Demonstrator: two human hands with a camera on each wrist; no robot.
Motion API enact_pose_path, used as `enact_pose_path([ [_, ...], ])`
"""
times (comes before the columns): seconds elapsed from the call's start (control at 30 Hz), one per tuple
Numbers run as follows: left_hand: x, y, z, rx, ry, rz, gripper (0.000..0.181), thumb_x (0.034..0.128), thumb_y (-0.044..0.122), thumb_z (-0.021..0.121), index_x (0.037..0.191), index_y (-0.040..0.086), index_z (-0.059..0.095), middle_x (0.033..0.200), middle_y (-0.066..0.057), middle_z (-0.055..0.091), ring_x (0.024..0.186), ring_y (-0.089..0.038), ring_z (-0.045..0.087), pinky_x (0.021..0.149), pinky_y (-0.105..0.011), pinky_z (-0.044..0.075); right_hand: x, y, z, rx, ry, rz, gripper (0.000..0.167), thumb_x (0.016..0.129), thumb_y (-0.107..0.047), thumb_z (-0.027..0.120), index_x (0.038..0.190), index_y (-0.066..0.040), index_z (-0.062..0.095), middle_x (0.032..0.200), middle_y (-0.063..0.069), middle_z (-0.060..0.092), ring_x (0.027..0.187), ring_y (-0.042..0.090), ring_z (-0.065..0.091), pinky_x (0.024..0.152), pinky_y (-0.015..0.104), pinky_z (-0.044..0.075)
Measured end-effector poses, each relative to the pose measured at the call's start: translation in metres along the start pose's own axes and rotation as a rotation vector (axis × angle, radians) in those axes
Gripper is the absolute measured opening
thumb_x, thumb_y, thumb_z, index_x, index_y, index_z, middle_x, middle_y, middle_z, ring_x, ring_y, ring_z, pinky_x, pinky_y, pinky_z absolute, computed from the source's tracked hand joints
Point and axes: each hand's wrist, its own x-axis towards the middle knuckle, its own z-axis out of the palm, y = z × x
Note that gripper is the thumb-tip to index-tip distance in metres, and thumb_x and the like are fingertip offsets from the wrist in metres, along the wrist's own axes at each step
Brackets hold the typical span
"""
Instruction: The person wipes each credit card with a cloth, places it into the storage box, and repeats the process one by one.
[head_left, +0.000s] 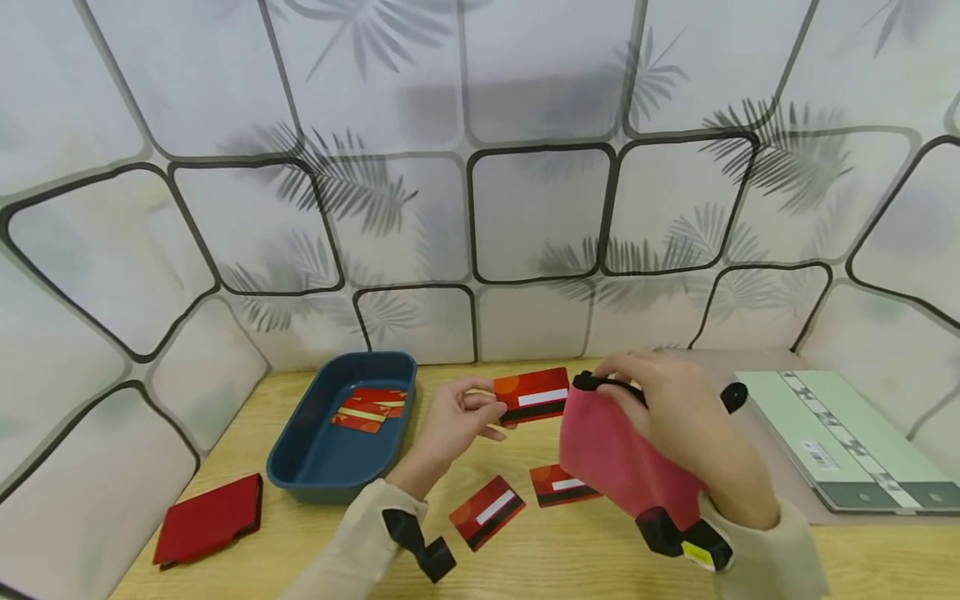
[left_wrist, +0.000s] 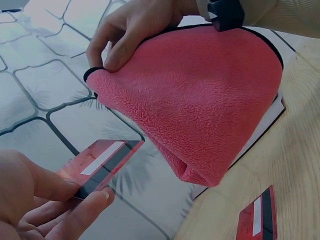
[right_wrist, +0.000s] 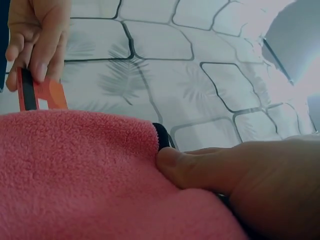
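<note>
Wood-grain tabletop (head_left: 577, 554) is spanning lower frame; centre, left hand (head_left: 454, 423) is pinching red magnetic-stripe card (head_left: 534, 394), likely light, stiff, best edge-held; right hand (head_left: 678, 410) is gripping soft-looking pink plush cloth (head_left: 618, 458)

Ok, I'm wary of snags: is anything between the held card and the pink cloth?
Nothing visible: the left wrist view shows an open gap from the red card in the left hand to the pink cloth.

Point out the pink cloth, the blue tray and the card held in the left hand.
Pink cloth (left_wrist: 195, 97), left wrist view: middle of its fuzzy face.
Blue tray (head_left: 339, 458), head view: bare floor inside.
Held card (head_left: 542, 398), head view: its white strip.
</note>
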Motion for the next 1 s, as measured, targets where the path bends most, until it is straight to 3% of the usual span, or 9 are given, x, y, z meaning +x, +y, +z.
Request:
enact_pose_path([
  [0.17, 0.000, 0.002, 0.001, 0.024, 0.015, 0.005, 0.027, 0.0875, -0.008, 0.062, 0.114, -0.012, 0.056, 0.089, -0.022, 0.071, 0.070, -0.024, 0.072, 0.065, -0.041, 0.059, 0.005, -0.008, 0.005, 0.086, -0.022, -0.059, 0.024, 0.076, -0.006, 0.079, 0.098, -0.015, 0.072, 0.092, -0.004, 0.072, 0.085, 0.016, 0.067, 0.076, 0.039, 0.054],
  [0.47, -0.002, 0.006, 0.010, 0.029, -0.058, 0.031, 0.022, 0.0883, -0.010, 0.059, 0.110, -0.013, 0.055, 0.094, -0.030, 0.069, 0.070, -0.015, 0.069, 0.066, -0.041, 0.059, 0.010, -0.024, 0.030, 0.193, -0.026, -0.175, 0.022, 0.076, -0.005, 0.079, 0.094, -0.013, 0.070, 0.089, -0.004, 0.071, 0.081, 0.010, 0.066, 0.071, 0.031, 0.055],
  [0.77, -0.006, 0.004, 0.004, 0.087, -0.112, 0.097, 0.020, 0.0908, -0.008, 0.055, 0.110, -0.012, 0.057, 0.100, -0.033, 0.067, 0.069, -0.007, 0.068, 0.064, -0.032, 0.059, 0.011, -0.033, 0.052, 0.162, 0.030, -0.166, 0.018, 0.078, -0.008, 0.078, 0.092, -0.015, 0.070, 0.087, -0.003, 0.069, 0.078, 0.012, 0.065, 0.066, 0.031, 0.055],
  [1.0, -0.012, 0.003, 0.007, 0.099, -0.098, 0.120, 0.018, 0.0909, -0.005, 0.057, 0.109, -0.010, 0.059, 0.099, -0.032, 0.068, 0.063, -0.004, 0.064, 0.061, -0.026, 0.056, 0.008, -0.035, 0.059, 0.088, 0.035, -0.069, 0.023, 0.076, -0.011, 0.081, 0.088, -0.013, 0.062, 0.081, -0.002, 0.062, 0.069, 0.013, 0.059, 0.057, 0.030, 0.049],
])
